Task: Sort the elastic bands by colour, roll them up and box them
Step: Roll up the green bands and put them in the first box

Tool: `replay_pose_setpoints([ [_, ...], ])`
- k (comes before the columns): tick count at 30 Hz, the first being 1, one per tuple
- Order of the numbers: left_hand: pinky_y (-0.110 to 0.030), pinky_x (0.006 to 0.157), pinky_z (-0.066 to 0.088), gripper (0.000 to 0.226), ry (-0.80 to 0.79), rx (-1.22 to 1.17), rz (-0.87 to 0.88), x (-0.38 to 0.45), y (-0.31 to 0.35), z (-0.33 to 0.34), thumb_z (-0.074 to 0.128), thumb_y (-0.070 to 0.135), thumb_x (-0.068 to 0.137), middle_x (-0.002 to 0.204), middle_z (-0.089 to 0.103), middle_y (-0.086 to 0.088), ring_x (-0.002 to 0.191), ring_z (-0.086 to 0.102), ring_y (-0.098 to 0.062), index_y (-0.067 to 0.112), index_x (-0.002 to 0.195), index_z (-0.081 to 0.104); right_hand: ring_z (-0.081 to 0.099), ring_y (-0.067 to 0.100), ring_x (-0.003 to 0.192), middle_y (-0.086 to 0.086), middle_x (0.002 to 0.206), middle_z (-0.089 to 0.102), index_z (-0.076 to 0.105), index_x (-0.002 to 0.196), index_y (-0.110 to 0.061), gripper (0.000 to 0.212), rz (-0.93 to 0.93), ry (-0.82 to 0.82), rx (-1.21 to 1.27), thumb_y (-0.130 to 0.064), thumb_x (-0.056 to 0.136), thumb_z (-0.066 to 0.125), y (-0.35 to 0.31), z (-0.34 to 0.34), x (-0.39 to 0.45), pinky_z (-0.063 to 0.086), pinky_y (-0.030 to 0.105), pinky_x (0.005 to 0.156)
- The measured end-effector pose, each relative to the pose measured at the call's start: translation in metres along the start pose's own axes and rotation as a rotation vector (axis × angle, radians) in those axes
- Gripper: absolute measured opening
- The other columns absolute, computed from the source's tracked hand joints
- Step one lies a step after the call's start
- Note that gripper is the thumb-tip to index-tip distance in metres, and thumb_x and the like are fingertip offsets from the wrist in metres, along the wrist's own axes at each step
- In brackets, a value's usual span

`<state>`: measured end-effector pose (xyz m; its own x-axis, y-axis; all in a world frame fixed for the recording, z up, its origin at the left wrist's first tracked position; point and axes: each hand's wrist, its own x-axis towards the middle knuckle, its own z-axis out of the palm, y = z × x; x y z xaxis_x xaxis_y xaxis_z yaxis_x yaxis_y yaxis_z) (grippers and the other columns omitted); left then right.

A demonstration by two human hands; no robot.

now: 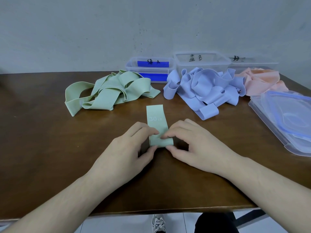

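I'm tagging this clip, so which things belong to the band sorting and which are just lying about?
Job: green band in both hands' grip, left hand, right hand; green pile, blue pile, pink pile, three boxes, lids.
Lying about: shoe under the table.

Pink band pile: right portion hidden behind stacked clear lids, which the right frame edge cuts off. Third box: label only partly legible, contents not discernible. Green band: near end concealed under fingertips of left hand and right hand. Both forearms cropped at bottom edge.
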<state>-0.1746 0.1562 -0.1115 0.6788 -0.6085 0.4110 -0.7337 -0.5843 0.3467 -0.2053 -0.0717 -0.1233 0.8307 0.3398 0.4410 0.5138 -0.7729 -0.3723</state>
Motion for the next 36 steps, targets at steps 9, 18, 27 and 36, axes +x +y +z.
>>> replay_pose_setpoints([
  [9,-0.003,0.066,0.040,0.023,-0.017,-0.006,-0.049,0.005,-0.006,0.006,0.063,0.028,0.091,0.109,0.054,0.019,0.081,0.052,0.007,0.028,0.114,0.068,0.044,0.010,0.098,-0.017,0.115,0.054,0.062,0.124,-0.032,0.034,0.013,-0.017,-0.064,-0.026,0.091,0.067,-0.001,0.000,0.002,0.042,0.026,0.092],
  [18,-0.006,0.066,0.041,0.021,-0.029,-0.028,-0.072,0.011,-0.005,-0.001,0.068,0.025,0.091,0.108,0.053,0.021,0.082,0.053,0.002,0.034,0.110,0.064,0.048,0.009,0.093,-0.018,0.114,0.060,0.068,0.123,-0.030,0.027,0.067,-0.012,0.000,-0.025,0.096,0.064,0.005,0.002,0.006,0.046,0.031,0.088],
  [27,-0.001,0.071,0.036,0.019,-0.061,-0.025,-0.123,0.022,-0.011,-0.001,0.058,0.031,0.097,0.113,0.055,0.022,0.091,0.047,0.016,0.034,0.115,0.065,0.044,0.007,0.096,-0.019,0.112,0.055,0.065,0.121,-0.033,0.029,0.079,-0.078,-0.046,-0.031,0.092,0.069,0.006,-0.010,0.019,0.041,0.022,0.088],
  [36,-0.001,0.062,0.037,0.022,0.004,0.029,-0.030,0.024,-0.017,0.003,0.068,0.022,0.091,0.111,0.056,0.017,0.076,0.051,0.011,0.027,0.113,0.068,0.044,-0.001,0.092,-0.023,0.096,0.052,0.067,0.118,-0.030,0.025,0.116,-0.103,-0.016,-0.029,0.093,0.065,0.014,-0.007,0.031,0.038,0.017,0.082],
])
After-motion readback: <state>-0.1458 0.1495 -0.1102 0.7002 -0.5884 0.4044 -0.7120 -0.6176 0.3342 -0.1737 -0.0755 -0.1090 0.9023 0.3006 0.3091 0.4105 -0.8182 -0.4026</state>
